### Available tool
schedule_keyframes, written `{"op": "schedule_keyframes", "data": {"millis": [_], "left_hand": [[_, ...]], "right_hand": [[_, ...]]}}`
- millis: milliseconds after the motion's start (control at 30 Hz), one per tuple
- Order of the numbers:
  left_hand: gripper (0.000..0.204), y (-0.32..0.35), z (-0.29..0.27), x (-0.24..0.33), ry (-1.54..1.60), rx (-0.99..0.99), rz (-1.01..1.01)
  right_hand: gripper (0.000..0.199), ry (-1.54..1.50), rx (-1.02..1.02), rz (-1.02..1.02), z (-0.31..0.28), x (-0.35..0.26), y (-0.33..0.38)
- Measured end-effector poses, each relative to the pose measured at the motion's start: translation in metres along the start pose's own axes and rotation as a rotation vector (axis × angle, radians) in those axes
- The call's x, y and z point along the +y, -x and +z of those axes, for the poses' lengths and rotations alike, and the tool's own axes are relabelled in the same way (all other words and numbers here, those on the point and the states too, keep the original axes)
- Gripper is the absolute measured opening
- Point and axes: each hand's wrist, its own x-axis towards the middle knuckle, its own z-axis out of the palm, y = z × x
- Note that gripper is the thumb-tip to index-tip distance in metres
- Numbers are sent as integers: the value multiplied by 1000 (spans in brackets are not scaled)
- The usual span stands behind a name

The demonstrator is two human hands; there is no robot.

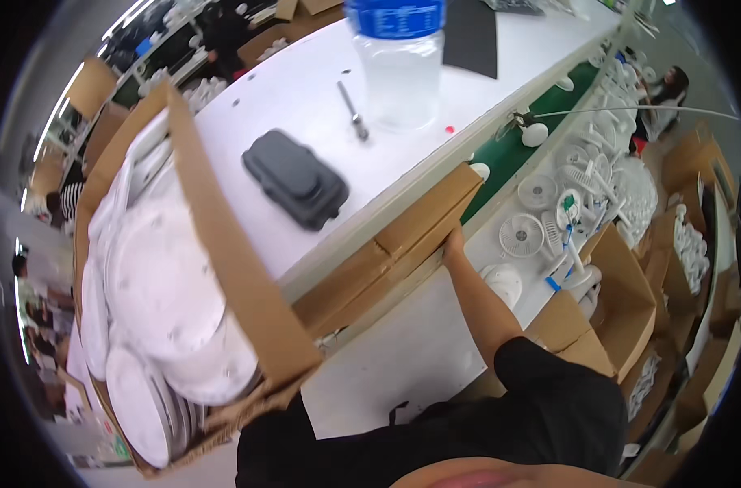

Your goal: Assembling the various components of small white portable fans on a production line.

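Observation:
My right arm reaches forward, and my right hand (453, 244) grips the near edge of a long folded piece of cardboard (386, 252). This cardboard lies slanting along the white table's edge, over the green conveyor belt (504, 154). Some of the fingers are hidden behind it. At the left stands a tall open cardboard box (232, 244), filled with round white plastic discs (163, 276) like fan bases. I cannot tell whether the long cardboard joins this box. My left hand is out of sight; only the dark sleeve shows low beside the box.
A dark grey case (295, 179), a small screwdriver (352, 111) and a clear bottle with a blue label (401, 73) are on the white table (224, 134). White fan parts (541, 215) crowd the right-hand bench. More cardboard boxes (622, 301) stand farther right. People are in the background.

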Motion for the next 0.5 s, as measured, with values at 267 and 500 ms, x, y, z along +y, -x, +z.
{"op": "schedule_keyframes", "data": {"millis": [267, 500], "left_hand": [[58, 4, -14, -1, -29, 130, -1], [58, 11, -27, -5, 29, 194, 4]], "right_hand": [[52, 524, -526, 234, -30, 11, -155], [59, -334, -720, 355, 37, -53, -110]]}}
